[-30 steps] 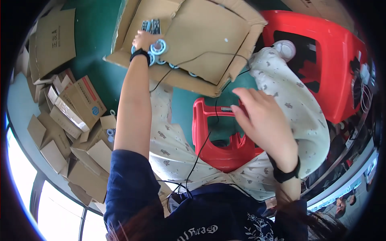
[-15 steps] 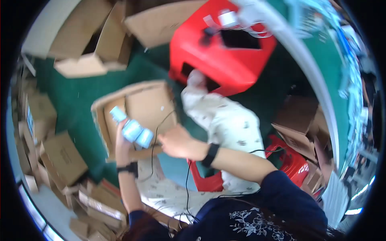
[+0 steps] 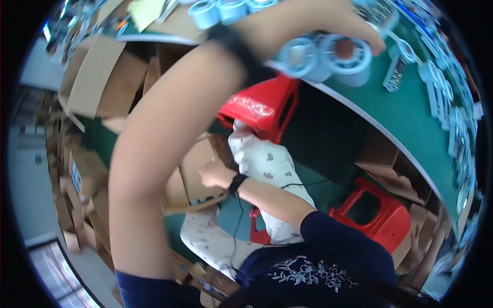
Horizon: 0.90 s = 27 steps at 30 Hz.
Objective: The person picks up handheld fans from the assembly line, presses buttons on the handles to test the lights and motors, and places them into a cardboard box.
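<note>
Left hand (image 3: pixel 308 23) is up at the green table (image 3: pixel 411 118), fingers curled over a cluster of light blue tape rolls (image 3: pixel 328 54). Grip is closed on them: one fingertip pokes through the core of the right-hand roll, thumb side is hidden behind the rolls. Rolls sit at the table's near edge; can't tell if they're resting on it or lifted clear. Black wristband (image 3: pixel 241 54) on that wrist, forearm runs down the left of the view.

Right hand (image 3: pixel 213 174) is low, at the open cardboard box (image 3: pixel 192 182) on my lap. Fingers bent loosely against the box's inner wall and flap, nothing visibly held; exact finger spread is too small to tell. Black watch (image 3: pixel 237 184) on that wrist. A few pale blue pieces show along the box's lower edge.

More blue rolls (image 3: pixel 218 10) further back on the table, plus white plastic parts (image 3: pixel 398 72) to the right of my left hand. Red stool (image 3: pixel 259 110) under the table edge, a second red stool (image 3: pixel 375 215) to my right. Flattened and stacked cardboard boxes (image 3: pixel 87 169) along the left on the green floor. A thin black cable (image 3: pixel 303 184) crosses my patterned trousers (image 3: pixel 269 164).
</note>
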Each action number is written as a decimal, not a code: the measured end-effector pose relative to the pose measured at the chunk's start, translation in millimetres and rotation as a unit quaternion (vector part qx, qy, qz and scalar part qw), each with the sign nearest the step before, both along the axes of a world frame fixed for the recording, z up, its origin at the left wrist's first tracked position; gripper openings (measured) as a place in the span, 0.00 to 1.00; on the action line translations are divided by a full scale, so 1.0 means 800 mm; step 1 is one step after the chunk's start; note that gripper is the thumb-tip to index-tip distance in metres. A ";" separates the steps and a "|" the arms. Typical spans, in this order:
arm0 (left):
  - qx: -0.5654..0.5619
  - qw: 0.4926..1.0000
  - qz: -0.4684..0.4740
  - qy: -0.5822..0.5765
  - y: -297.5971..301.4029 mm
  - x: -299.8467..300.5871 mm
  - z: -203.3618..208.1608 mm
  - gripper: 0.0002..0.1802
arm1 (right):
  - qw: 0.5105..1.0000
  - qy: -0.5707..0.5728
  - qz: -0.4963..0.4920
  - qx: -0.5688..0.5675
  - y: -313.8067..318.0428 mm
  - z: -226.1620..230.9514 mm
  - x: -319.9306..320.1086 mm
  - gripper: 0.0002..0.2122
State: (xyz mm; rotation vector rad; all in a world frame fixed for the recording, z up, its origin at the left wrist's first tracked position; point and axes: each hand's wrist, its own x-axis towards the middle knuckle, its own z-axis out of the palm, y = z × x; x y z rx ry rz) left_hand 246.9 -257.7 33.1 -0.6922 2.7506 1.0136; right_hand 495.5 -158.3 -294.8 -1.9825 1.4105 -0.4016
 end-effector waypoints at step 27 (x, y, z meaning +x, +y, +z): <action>0.327 0.318 0.864 0.216 0.183 0.680 -0.733 0.27 | 0.990 0.021 0.138 0.034 -0.015 0.072 -0.042 0.09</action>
